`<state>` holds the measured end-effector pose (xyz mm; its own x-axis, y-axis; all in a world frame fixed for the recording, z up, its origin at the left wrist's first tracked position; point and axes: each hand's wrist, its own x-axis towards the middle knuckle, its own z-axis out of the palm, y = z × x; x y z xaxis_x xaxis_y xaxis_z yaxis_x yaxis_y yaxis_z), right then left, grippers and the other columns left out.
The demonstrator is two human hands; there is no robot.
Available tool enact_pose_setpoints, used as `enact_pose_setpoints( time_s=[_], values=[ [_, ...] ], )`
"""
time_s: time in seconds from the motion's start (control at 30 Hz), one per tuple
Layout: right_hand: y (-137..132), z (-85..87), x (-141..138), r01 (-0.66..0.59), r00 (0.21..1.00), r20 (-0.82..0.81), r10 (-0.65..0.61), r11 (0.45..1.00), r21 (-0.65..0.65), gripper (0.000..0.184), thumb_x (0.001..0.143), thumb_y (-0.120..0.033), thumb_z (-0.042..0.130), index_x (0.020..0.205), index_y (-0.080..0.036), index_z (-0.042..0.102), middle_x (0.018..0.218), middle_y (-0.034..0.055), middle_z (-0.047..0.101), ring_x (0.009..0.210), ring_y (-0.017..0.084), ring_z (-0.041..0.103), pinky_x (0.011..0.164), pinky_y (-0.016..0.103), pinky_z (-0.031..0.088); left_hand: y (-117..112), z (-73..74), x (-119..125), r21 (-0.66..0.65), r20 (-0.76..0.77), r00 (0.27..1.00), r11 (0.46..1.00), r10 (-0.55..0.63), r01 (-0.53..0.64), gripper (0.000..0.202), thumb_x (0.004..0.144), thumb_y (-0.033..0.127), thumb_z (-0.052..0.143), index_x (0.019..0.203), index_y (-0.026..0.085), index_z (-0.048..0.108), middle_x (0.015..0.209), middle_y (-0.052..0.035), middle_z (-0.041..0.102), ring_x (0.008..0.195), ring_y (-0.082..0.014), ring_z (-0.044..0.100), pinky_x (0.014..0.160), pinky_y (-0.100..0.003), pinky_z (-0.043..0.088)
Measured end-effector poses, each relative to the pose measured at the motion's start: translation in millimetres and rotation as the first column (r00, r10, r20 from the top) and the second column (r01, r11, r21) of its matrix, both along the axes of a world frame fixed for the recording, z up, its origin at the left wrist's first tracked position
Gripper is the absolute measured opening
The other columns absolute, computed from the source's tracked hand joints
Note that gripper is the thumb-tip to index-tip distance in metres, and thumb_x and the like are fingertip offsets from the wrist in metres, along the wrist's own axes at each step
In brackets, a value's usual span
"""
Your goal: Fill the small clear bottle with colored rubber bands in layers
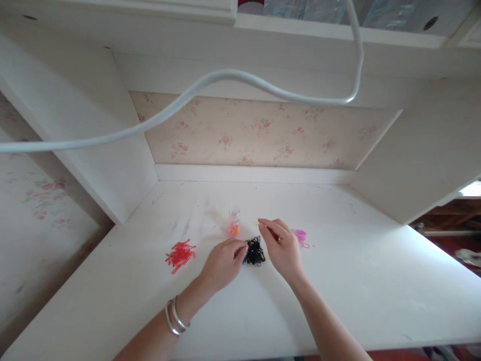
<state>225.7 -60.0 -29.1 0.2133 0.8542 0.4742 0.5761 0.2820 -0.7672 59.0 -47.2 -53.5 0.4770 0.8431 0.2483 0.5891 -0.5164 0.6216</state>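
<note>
White desk (pixel 338 281), black bands (pixel 256 251) seemingly pinched by left fingers (pixel 237 247), right fingers (pixel 268 225) loosely apart just beside.

No readable text, label, brand, number or sign is found anywhere; only a floral pattern is seen on the back panel (pixel 255 133).

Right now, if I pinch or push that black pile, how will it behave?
The black pile is a loose tangle of thin loops, so it probably lifts floppy, as a clump with stragglers dropping. It looks very light: a push would likely smear it across the smooth desk rather than roll it.
</note>
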Motion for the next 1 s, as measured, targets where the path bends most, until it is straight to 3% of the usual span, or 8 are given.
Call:
enact_pose_setpoints(
  time_s=[0.17, 0.33, 0.77, 1.0],
  values=[
    [43.7, 12.8, -20.4, -0.067, 0.997, 0.036, 0.066, 0.998, 0.019, 0.030, 0.090, -0.039, 0.049, 0.099, -0.022, 0.072, 0.077, 0.0015, 0.058, 0.063, 0.012, 0.050, 0.063, 0.026, 0.042, -4.1, -9.7, -1.2, -0.042, -0.110, 0.992, 0.998, -0.058, 0.053, 0.025, 0.093, 0.024, 0.041, 0.088, 0.023, 0.065, 0.086, 0.0002, 0.069, 0.079, -0.0142, 0.061, 0.073, -0.025, 0.044],
    [63.8, 12.9, -30.6, -0.088, 0.994, 0.071, 0.086, 0.996, 0.020, 0.029, 0.089, -0.036, 0.050, 0.099, -0.021, 0.072, 0.078, 0.0019, 0.060, 0.065, 0.012, 0.052, 0.067, 0.026, 0.043, -3.1, -14.7, -4.8, -0.038, -0.129, 0.990, 0.998, -0.056, 0.052, 0.026, 0.094, 0.025, 0.039, 0.089, 0.023, 0.065, 0.088, -0.0004, 0.070, 0.084, -0.0153, 0.063, 0.077, -0.025, 0.044],
    [68.2, 9.6, -33.5, -0.108, 0.985, 0.131, 0.111, 0.994, -0.034, 0.029, 0.088, -0.036, 0.050, 0.101, -0.022, 0.072, 0.081, 0.0022, 0.060, 0.068, 0.013, 0.053, 0.069, 0.027, 0.043, -3.1, -14.0, -7.6, -0.012, -0.134, 0.988, 0.997, -0.079, 0.078, 0.026, 0.094, 0.025, 0.039, 0.085, 0.024, 0.063, 0.086, 0.0006, 0.069, 0.081, -0.0159, 0.063, 0.073, -0.025, 0.043],
    [48.2, 2.5, -11.5, -0.042, 0.995, 0.092, 0.044, 0.999, -0.021, 0.029, 0.089, -0.041, 0.050, 0.097, -0.022, 0.071, 0.076, 0.0006, 0.057, 0.062, 0.012, 0.049, 0.062, 0.026, 0.041, -2.1, -14.7, -8.4, -0.039, -0.136, 0.987, 0.996, -0.087, 0.083, 0.024, 0.093, 0.025, 0.041, 0.088, 0.024, 0.065, 0.088, 0.0004, 0.069, 0.081, -0.0161, 0.062, 0.073, -0.025, 0.043]
  ],
)
